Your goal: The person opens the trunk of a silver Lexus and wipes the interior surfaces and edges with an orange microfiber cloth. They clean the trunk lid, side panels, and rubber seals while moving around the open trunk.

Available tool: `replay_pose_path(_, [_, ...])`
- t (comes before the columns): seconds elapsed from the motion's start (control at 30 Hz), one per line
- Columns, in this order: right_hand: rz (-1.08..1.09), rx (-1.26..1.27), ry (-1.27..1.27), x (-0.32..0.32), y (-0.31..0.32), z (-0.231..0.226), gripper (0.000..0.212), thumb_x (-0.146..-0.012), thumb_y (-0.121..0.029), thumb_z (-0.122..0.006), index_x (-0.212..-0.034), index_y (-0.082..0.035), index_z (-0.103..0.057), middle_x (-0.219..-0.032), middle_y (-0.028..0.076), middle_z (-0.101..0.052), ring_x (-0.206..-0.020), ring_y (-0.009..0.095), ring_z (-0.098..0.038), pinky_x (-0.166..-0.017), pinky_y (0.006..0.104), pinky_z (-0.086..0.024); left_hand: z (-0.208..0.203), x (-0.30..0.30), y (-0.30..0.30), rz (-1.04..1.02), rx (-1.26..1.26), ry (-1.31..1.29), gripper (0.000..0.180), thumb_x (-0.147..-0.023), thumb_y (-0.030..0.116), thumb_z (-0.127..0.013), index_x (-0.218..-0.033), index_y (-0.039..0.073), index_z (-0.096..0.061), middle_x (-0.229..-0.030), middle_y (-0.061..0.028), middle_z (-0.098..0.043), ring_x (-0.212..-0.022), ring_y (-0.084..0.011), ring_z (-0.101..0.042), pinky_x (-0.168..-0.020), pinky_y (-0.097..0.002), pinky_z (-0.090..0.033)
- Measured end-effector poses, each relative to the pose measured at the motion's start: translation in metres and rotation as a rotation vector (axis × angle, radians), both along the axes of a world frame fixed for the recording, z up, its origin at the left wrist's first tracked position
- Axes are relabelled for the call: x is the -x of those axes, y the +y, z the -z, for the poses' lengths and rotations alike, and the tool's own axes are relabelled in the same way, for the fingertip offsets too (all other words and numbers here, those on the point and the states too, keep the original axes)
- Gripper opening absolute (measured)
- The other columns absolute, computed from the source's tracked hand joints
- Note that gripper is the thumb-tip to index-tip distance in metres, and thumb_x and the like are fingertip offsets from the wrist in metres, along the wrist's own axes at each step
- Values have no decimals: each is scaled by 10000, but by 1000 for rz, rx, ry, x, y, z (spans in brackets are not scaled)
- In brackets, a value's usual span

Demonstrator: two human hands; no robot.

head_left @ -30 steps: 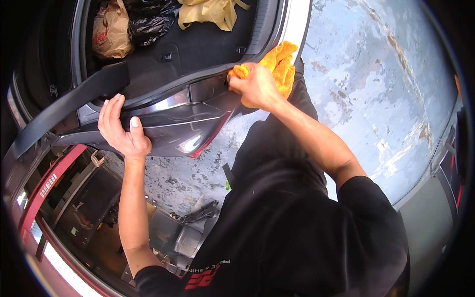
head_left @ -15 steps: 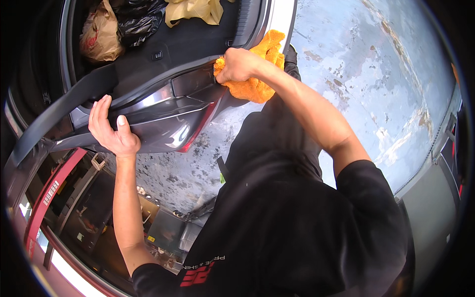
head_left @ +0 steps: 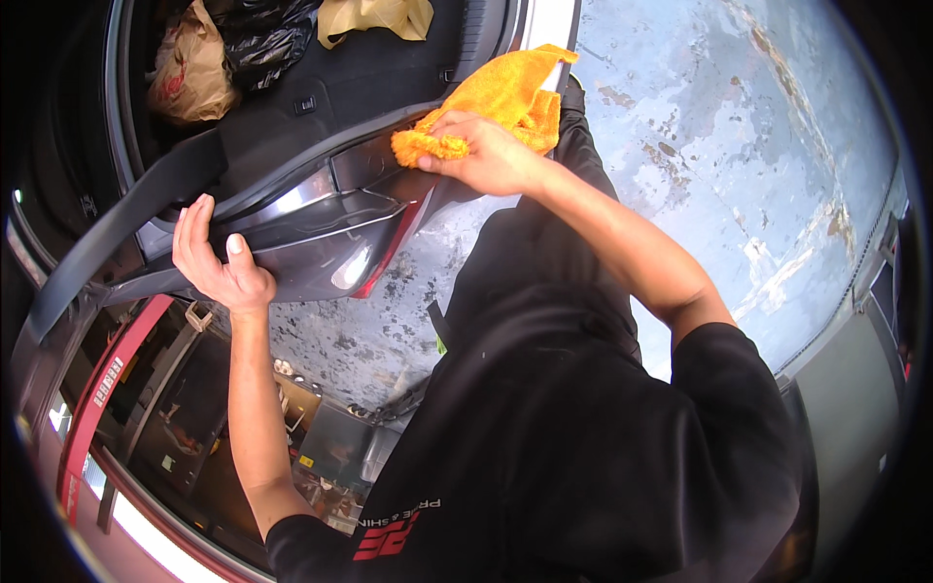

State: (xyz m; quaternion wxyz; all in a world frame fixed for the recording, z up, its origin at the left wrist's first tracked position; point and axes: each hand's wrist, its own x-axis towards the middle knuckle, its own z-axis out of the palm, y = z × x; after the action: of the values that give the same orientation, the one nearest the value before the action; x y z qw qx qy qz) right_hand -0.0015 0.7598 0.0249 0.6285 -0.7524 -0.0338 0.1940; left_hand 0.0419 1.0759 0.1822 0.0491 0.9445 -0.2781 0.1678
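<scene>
Orange cloth [head_left: 502, 99] bunched under my right hand [head_left: 486, 155], I am pressing it on the grey car's rear edge [head_left: 321, 228]; my left hand [head_left: 222, 264], fingers spread, is bracing the panel.

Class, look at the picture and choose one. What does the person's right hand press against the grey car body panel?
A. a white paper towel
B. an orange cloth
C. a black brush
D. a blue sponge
B: the right hand grips a bunched orange cloth against the grey car body panel.

Black short-sleeved shirt [head_left: 583, 457] (red-and-white chest print), bare forearms.
</scene>
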Motion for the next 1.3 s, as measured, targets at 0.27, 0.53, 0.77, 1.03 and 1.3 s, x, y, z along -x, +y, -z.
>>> replay_pose_path(0.27, [-222,-183,8,-10,0,11,463,-975,-392,-707,-1158,33,-681,-1220,181,-663,-1219,340,-611,-1042,385,-464,1,1,-1,-13,8,6,492,-1006,328,-488,-1310,-20,-657,-1329,-150,-676,-1301,-351,-556,-1147,-445,-352])
replay_pose_path(0.53, [-81,31,21,7,2,7,541,-961,-458,-703,-1212,22,-705,-1334,163,-617,-1311,352,-546,-1105,412,-432,0,-1,-3,4,24,-27,498,-994,360,-520,-1265,-29,-672,-1260,-162,-698,-1235,-364,-587,-1117,-455,-393])
replay_pose_path(0.77, [-18,21,-215,11,2,-2,430,-989,-388,-687,-1258,-52,-700,-1236,152,-631,-1223,351,-571,-1056,425,-457,0,-1,-4,3,21,-24,499,-1001,373,-522,-1258,-27,-673,-1260,-163,-698,-1232,-367,-590,-1117,-453,-393])
replay_pose_path(1.03, [-116,-66,-385,1,6,-6,434,-999,-433,-655,-1238,-76,-709,-1067,131,-612,-1067,340,-612,-912,438,-486,1,1,-3,-17,29,-23,481,-992,367,-535,-1261,-7,-676,-1269,-144,-700,-1235,-357,-587,-1116,-443,-394])
replay_pose_path(1.3, [-16,21,-228,13,8,-4,462,-999,-460,-642,-1283,-99,-695,-1036,140,-618,-1010,357,-630,-871,459,-494,1,2,-3,11,53,-75,448,-991,361,-564,-1251,19,-689,-1250,-121,-711,-1218,-344,-602,-1111,-435,-400])
